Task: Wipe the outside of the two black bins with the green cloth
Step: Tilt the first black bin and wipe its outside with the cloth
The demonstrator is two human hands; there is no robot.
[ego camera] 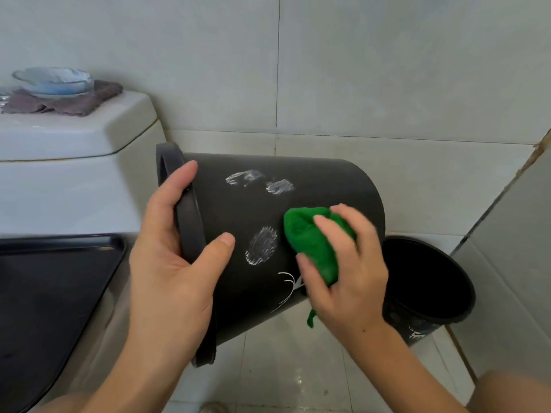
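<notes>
The left hand is gripping the tilted bin's rim while the right hand is pressing the bunched green cloth beside remaining white smudges, the second bin seemingly still waiting.

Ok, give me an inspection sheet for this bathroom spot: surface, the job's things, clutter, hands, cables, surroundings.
Surface: pale tiled floor, glossy, no debris seen.
Job's things: held bin tipped sideways, three whitish smears on its wall; green cloth pressed against it; second bin standing on the floor behind.
Clutter: glass dish on folded brown cloth atop toilet tank; black tray at left.
Hands: left hand grips the bin's rim; right hand bunches the cloth.
Cables: nothing seen.
Surroundings: tiled walls.
</notes>
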